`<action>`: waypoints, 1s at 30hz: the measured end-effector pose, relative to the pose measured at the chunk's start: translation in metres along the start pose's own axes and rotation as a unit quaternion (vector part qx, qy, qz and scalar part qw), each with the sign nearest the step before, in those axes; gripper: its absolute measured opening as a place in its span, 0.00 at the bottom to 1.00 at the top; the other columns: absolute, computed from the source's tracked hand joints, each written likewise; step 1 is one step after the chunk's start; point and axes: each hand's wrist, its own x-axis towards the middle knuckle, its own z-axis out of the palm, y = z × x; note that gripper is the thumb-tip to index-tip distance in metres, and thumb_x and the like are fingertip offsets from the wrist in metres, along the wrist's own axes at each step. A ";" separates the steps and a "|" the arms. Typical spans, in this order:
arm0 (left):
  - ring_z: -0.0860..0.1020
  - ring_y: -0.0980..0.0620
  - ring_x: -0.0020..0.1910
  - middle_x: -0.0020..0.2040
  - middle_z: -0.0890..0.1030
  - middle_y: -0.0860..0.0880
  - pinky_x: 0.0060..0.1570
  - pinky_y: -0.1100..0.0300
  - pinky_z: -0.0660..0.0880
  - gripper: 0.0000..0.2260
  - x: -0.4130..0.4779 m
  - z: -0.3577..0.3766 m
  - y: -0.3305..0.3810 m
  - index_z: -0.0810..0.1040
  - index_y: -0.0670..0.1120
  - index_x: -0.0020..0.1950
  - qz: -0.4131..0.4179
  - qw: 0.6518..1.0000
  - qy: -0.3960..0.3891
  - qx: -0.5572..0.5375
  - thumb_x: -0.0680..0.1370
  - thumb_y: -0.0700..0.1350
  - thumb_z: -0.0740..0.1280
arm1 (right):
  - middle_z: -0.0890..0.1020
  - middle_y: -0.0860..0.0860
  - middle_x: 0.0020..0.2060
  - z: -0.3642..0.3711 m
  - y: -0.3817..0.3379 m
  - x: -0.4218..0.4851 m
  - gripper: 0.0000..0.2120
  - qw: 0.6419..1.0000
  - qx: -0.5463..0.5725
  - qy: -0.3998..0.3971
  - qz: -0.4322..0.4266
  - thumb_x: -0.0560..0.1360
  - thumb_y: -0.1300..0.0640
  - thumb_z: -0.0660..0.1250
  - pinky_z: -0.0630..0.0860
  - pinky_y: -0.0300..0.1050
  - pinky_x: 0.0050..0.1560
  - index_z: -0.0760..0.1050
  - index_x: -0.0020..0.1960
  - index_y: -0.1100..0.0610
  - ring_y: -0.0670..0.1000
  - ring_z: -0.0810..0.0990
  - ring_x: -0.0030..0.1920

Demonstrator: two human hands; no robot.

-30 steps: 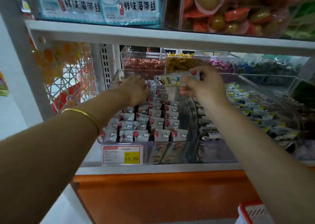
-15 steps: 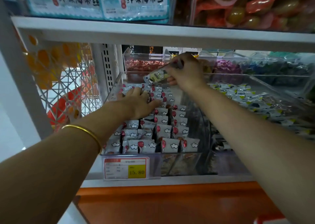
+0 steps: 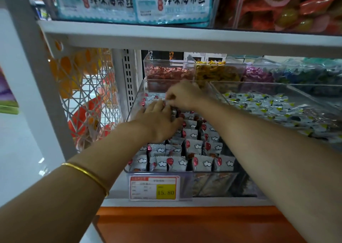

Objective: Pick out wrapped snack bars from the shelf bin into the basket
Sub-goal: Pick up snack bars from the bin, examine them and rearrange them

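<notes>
Head view. Risk: snack bars (image 3: 193, 146) stand packed in rows in the clear bin (image 3: 212, 184); a hasty tug could drag neighbours out. Basket not in view, so a blind drop may miss.

Left hand (image 3: 157, 121): palm down, grip spread flat on the bars. Right hand (image 3: 185, 95): curled at the bin's back, blurred; cannot tell whether its grip pinches a bar.

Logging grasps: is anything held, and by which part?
Cannot tell: the right hand curls, blurred, among the snack bars; the left hand rests on them.
</notes>
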 end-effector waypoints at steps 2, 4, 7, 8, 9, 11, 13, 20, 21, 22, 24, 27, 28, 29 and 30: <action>0.42 0.47 0.76 0.78 0.45 0.46 0.74 0.46 0.46 0.30 -0.001 0.001 0.000 0.49 0.45 0.77 0.002 1.000 0.007 -0.003 0.80 0.61 0.45 | 0.77 0.51 0.59 0.004 0.004 0.002 0.11 1.000 -0.001 -0.016 -0.001 0.79 0.55 0.60 0.63 0.54 0.64 0.76 0.59 0.51 0.54 0.69 0.63; 0.42 0.47 0.76 0.78 0.45 0.45 0.74 0.45 0.46 0.30 0.000 0.001 -0.001 0.51 0.44 0.76 0.002 1.000 0.007 -0.003 0.80 0.61 0.45 | 0.78 0.53 0.57 0.001 0.006 0.008 0.11 0.998 0.059 0.021 0.017 0.79 0.59 0.58 0.69 0.52 0.60 0.76 0.57 0.53 0.54 0.74 0.59; 0.42 0.47 0.76 0.78 0.45 0.46 0.74 0.46 0.45 0.31 0.000 0.001 -0.001 0.49 0.45 0.77 0.000 1.000 0.006 -0.011 0.80 0.61 0.45 | 0.78 0.56 0.56 0.001 0.008 0.022 0.09 0.995 0.041 0.081 0.044 0.78 0.60 0.60 0.74 0.49 0.55 0.76 0.55 0.57 0.54 0.75 0.56; 0.43 0.46 0.76 0.78 0.44 0.46 0.74 0.46 0.45 0.31 0.001 0.001 -0.001 0.49 0.45 0.77 0.000 1.000 0.006 -0.012 0.80 0.61 0.45 | 0.77 0.56 0.58 0.003 0.008 0.027 0.08 0.996 -0.008 0.083 0.045 0.77 0.58 0.62 0.73 0.51 0.58 0.76 0.55 0.56 0.55 0.73 0.58; 0.43 0.46 0.76 0.78 0.45 0.46 0.74 0.46 0.45 0.31 0.001 0.002 -0.002 0.49 0.44 0.77 0.000 1.000 0.006 -0.014 0.80 0.61 0.45 | 0.76 0.55 0.58 0.005 0.008 0.031 0.09 0.994 -0.067 0.076 0.043 0.76 0.56 0.64 0.71 0.53 0.61 0.76 0.55 0.55 0.56 0.71 0.60; 0.45 0.46 0.76 0.78 0.47 0.45 0.74 0.45 0.47 0.30 0.003 0.003 -0.002 0.51 0.43 0.76 0.001 1.000 0.013 -0.018 0.80 0.61 0.46 | 0.75 0.54 0.58 0.011 0.006 0.034 0.11 0.984 -0.166 0.057 0.037 0.75 0.52 0.66 0.66 0.54 0.62 0.77 0.55 0.53 0.57 0.67 0.62; 0.47 0.45 0.76 0.77 0.51 0.44 0.73 0.44 0.49 0.30 0.003 0.003 -0.002 0.54 0.42 0.75 0.000 0.999 0.023 -0.022 0.80 0.61 0.47 | 0.75 0.53 0.56 0.014 0.004 0.036 0.09 0.977 -0.201 0.064 0.030 0.75 0.51 0.65 0.64 0.55 0.62 0.78 0.52 0.53 0.57 0.67 0.62; 0.63 0.40 0.68 0.67 0.66 0.38 0.67 0.46 0.63 0.19 -0.017 -0.011 0.006 0.67 0.36 0.64 0.010 0.978 0.143 -0.150 0.81 0.49 0.53 | 0.79 0.55 0.49 -0.022 0.000 0.022 0.05 0.976 0.058 0.181 0.108 0.78 0.58 0.62 0.77 0.49 0.51 0.75 0.50 0.59 0.52 0.77 0.48; 0.66 0.40 0.65 0.65 0.68 0.38 0.64 0.47 0.65 0.17 -0.024 -0.015 0.008 0.69 0.35 0.61 0.013 0.967 0.172 -0.186 0.81 0.47 0.54 | 0.78 0.55 0.50 -0.031 -0.001 0.011 0.07 0.967 0.087 0.210 0.116 0.79 0.56 0.61 0.77 0.50 0.50 0.74 0.51 0.59 0.53 0.77 0.49; 0.68 0.40 0.62 0.63 0.70 0.39 0.61 0.49 0.67 0.15 -0.033 -0.018 0.011 0.70 0.35 0.60 0.014 0.955 0.197 -0.221 0.81 0.45 0.55 | 0.78 0.56 0.51 -0.039 -0.003 -0.002 0.09 0.956 0.116 0.236 0.131 0.80 0.55 0.59 0.77 0.51 0.49 0.74 0.52 0.60 0.54 0.78 0.49; 0.73 0.44 0.56 0.60 0.72 0.42 0.54 0.53 0.71 0.14 -0.052 -0.020 0.016 0.69 0.37 0.64 0.005 0.927 0.231 -0.294 0.81 0.43 0.55 | 0.80 0.57 0.50 -0.053 -0.007 -0.034 0.11 0.923 0.209 0.279 0.164 0.80 0.55 0.59 0.78 0.49 0.49 0.75 0.52 0.61 0.55 0.80 0.49; 0.77 0.51 0.44 0.52 0.75 0.48 0.40 0.58 0.73 0.18 -0.082 -0.019 0.023 0.63 0.42 0.72 -0.027 0.880 0.230 -0.416 0.82 0.44 0.55 | 0.80 0.55 0.45 -0.064 -0.022 -0.088 0.04 0.836 0.427 0.285 0.194 0.79 0.61 0.60 0.81 0.45 0.38 0.72 0.49 0.60 0.53 0.82 0.41; 0.78 0.48 0.46 0.53 0.76 0.46 0.42 0.57 0.74 0.18 -0.090 -0.019 0.025 0.64 0.41 0.71 -0.040 0.860 0.218 -0.459 0.82 0.44 0.55 | 0.80 0.56 0.44 -0.065 -0.028 -0.108 0.03 0.809 0.482 0.269 0.201 0.79 0.62 0.60 0.81 0.44 0.33 0.71 0.50 0.62 0.52 0.82 0.37; 0.79 0.45 0.48 0.52 0.77 0.44 0.46 0.54 0.75 0.16 -0.098 -0.018 0.027 0.67 0.41 0.69 -0.052 0.836 0.201 -0.508 0.82 0.45 0.55 | 0.80 0.57 0.43 -0.064 -0.034 -0.126 0.04 0.784 0.529 0.249 0.209 0.80 0.62 0.59 0.80 0.43 0.30 0.70 0.52 0.63 0.50 0.81 0.33; 0.79 0.45 0.47 0.50 0.79 0.43 0.49 0.49 0.76 0.14 -0.106 -0.018 0.028 0.71 0.40 0.63 -0.065 0.807 0.181 -0.559 0.82 0.45 0.55 | 0.79 0.58 0.43 -0.062 -0.039 -0.144 0.05 0.757 0.573 0.228 0.216 0.80 0.63 0.59 0.79 0.41 0.28 0.70 0.53 0.64 0.49 0.80 0.30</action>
